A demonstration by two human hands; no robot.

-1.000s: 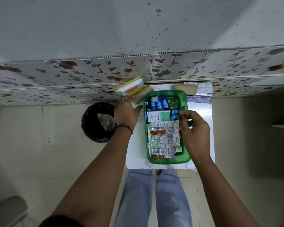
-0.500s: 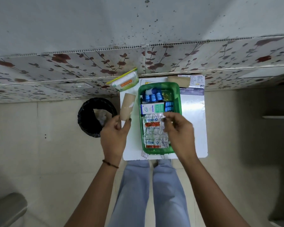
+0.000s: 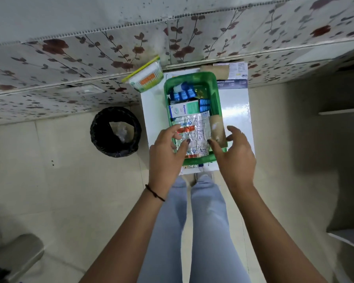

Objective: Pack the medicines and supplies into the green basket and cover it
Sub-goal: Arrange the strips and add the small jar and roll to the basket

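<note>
The green basket [image 3: 216, 94] stands on a small white table [image 3: 236, 113]. It holds blue packets [image 3: 183, 96], a white and teal Optibex box [image 3: 184, 109] and silver blister strips [image 3: 198, 131]. A tan bandage roll [image 3: 217, 129] lies along the basket's right inner side. My right hand [image 3: 236, 158] has its thumb and fingers around the roll's near end. My left hand [image 3: 166, 152] hovers over the basket's near left corner, fingers apart, its fingertips touching the strips. No cover is in view.
A cotton-swab pack [image 3: 146, 79] with a yellow-green lid leans at the table's far left corner. A second tan roll [image 3: 214, 70] and a dressings box [image 3: 232, 79] lie behind the basket. A black bin [image 3: 116, 131] stands on the floor to the left. My legs are below the table edge.
The bandage roll went from my left hand, beside the basket, into the basket's right side, where my right hand now grips it. My left hand came over the basket, empty.
</note>
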